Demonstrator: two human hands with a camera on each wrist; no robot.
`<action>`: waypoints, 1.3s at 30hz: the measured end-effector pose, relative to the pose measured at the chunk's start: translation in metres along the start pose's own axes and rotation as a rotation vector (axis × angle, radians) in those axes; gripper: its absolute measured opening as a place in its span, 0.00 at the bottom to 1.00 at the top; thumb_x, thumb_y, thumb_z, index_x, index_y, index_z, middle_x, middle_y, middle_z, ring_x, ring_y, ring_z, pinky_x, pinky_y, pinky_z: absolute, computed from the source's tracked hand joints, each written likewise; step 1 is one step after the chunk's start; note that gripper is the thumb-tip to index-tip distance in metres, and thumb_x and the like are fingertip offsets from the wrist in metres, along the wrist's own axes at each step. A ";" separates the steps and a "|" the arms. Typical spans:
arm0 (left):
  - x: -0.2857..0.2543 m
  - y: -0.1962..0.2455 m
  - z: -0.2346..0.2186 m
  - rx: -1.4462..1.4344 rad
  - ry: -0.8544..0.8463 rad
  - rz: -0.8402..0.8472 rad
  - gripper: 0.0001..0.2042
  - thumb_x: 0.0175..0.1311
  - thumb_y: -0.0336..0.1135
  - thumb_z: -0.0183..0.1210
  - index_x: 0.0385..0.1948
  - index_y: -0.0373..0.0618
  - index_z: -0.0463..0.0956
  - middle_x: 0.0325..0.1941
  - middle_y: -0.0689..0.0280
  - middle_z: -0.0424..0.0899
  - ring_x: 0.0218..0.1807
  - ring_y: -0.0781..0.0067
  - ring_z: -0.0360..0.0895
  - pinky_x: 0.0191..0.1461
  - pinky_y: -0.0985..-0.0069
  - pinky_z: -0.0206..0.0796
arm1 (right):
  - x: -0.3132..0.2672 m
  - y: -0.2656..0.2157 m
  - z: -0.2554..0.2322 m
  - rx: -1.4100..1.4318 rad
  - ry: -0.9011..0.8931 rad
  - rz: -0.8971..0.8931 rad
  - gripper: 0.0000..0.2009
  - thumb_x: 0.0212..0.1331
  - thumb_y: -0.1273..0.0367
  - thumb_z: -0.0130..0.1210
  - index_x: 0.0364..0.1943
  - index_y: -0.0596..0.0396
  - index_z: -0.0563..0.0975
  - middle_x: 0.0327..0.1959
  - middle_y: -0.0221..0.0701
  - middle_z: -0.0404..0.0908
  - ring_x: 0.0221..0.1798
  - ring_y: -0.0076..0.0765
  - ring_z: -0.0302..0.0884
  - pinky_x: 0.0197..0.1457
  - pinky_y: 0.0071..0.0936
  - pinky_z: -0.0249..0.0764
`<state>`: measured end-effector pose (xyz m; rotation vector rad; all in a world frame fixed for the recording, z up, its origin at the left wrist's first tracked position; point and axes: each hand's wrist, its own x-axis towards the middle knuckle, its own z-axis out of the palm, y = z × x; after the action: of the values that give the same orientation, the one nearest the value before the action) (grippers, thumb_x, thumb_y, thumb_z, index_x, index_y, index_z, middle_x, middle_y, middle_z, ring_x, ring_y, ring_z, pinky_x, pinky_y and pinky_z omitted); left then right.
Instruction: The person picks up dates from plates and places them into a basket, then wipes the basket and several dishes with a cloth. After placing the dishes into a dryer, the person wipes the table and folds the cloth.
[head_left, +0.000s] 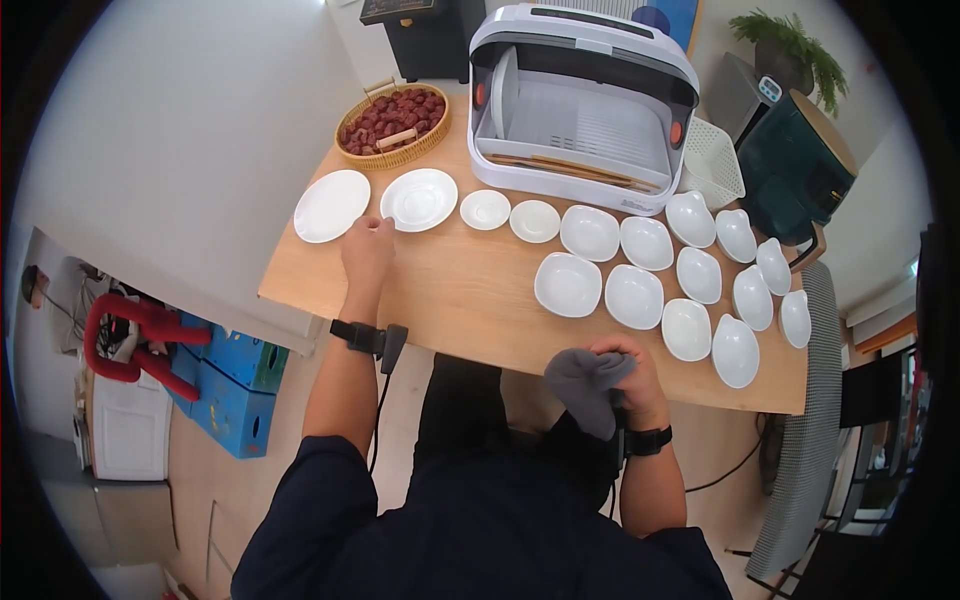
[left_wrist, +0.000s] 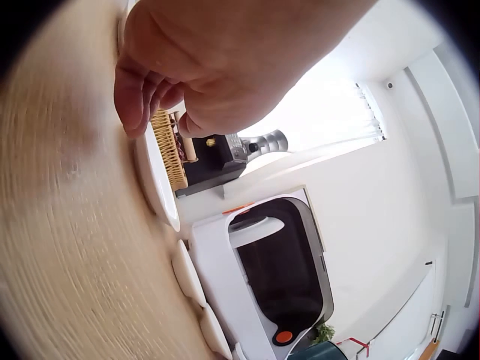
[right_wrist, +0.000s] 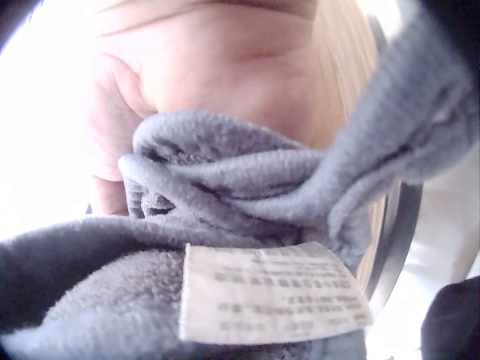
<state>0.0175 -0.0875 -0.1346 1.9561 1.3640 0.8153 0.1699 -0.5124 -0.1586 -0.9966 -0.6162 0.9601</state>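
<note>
My left hand [head_left: 368, 248] is over the table's left part, fingers loosely curled, right between two white plates. The flat plate [head_left: 332, 206] lies to its left, the saucer-like plate [head_left: 419, 200] to its right. In the left wrist view, the fingertips [left_wrist: 135, 129] come down right at the end of a white plate [left_wrist: 156, 180], with nothing seen between fingers and thumb. My right hand [head_left: 630, 375] grips a bunched grey cloth [head_left: 590, 385] at the table's front edge. A white label [right_wrist: 274, 292] hangs from the cloth in the right wrist view.
Two small saucers [head_left: 535, 221] and several white bowls [head_left: 634, 297] stand in rows toward the right. Behind them is an open white dish cabinet [head_left: 570, 190] with a plate upright inside. A wicker basket [head_left: 385, 160] of dark red fruit sits back left; a green appliance [head_left: 800, 165] back right.
</note>
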 end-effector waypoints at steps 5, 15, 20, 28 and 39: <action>0.008 0.023 -0.005 0.020 0.048 -0.081 0.17 0.66 0.46 0.63 0.41 0.37 0.81 0.38 0.49 0.89 0.45 0.49 0.86 0.52 0.57 0.75 | -0.001 0.005 0.000 0.042 0.099 -0.008 0.19 0.48 0.75 0.70 0.48 0.63 0.82 0.50 0.39 0.87 0.52 0.34 0.85 0.59 0.33 0.80; 0.113 -0.140 -0.040 0.024 0.515 -0.142 0.18 0.66 0.41 0.66 0.44 0.31 0.81 0.33 0.53 0.87 0.25 0.62 0.84 0.26 0.68 0.75 | -0.002 0.010 -0.007 0.054 0.140 -0.019 0.26 0.44 0.71 0.75 0.51 0.63 0.80 0.49 0.38 0.86 0.50 0.34 0.85 0.57 0.31 0.81; 0.102 -0.081 -0.075 -0.301 0.108 -0.423 0.15 0.64 0.33 0.68 0.46 0.31 0.79 0.27 0.60 0.83 0.18 0.76 0.77 0.13 0.81 0.62 | -0.003 0.011 -0.006 0.052 0.150 -0.024 0.26 0.44 0.71 0.74 0.51 0.63 0.80 0.49 0.37 0.86 0.49 0.34 0.85 0.57 0.30 0.81; 0.106 -0.097 -0.105 -0.906 -0.207 -0.756 0.06 0.63 0.30 0.64 0.33 0.45 0.74 0.21 0.70 0.73 0.14 0.83 0.64 0.14 0.87 0.57 | -0.003 0.004 0.000 0.044 0.153 -0.006 0.23 0.48 0.76 0.69 0.52 0.64 0.79 0.49 0.37 0.86 0.50 0.34 0.85 0.57 0.30 0.82; -0.024 -0.037 -0.091 -1.091 -0.452 -0.327 0.19 0.66 0.33 0.54 0.56 0.31 0.73 0.43 0.58 0.85 0.35 0.69 0.85 0.25 0.76 0.79 | 0.020 -0.047 0.068 -0.235 0.232 -0.155 0.22 0.48 0.83 0.62 0.53 0.63 0.81 0.47 0.33 0.86 0.50 0.29 0.84 0.57 0.26 0.78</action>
<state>-0.0801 -0.0877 -0.1097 0.9366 0.6737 0.6733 0.1421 -0.4764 -0.0864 -1.2301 -0.6095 0.6339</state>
